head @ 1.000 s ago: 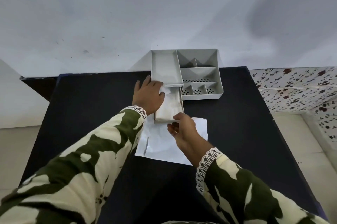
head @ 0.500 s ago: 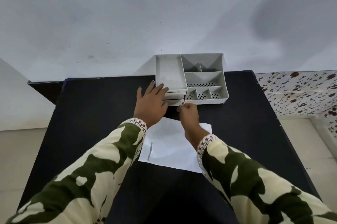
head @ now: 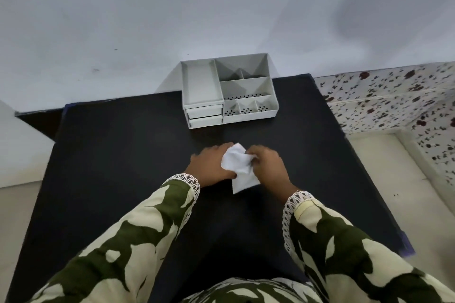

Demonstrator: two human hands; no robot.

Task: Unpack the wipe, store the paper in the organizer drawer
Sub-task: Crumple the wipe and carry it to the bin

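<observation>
I hold the crumpled white paper (head: 237, 167) between both hands over the black worktop (head: 118, 155), near the middle. My left hand (head: 211, 167) closes its grip on the paper's left side, and my right hand (head: 267, 167) pinches its right edge. The grey organizer (head: 227, 92) stands at the far edge, well apart from the paper, its two drawers (head: 205, 115) pushed in at its left front.

— Where are the hands?
— Left hand (head: 212, 166) at ten o'clock of the right hand (head: 267, 167), both knuckles-up, fingers curled inward toward each other, pinching.
— The forearms?
— Sleeved, converging from seven and five o'clock.
</observation>
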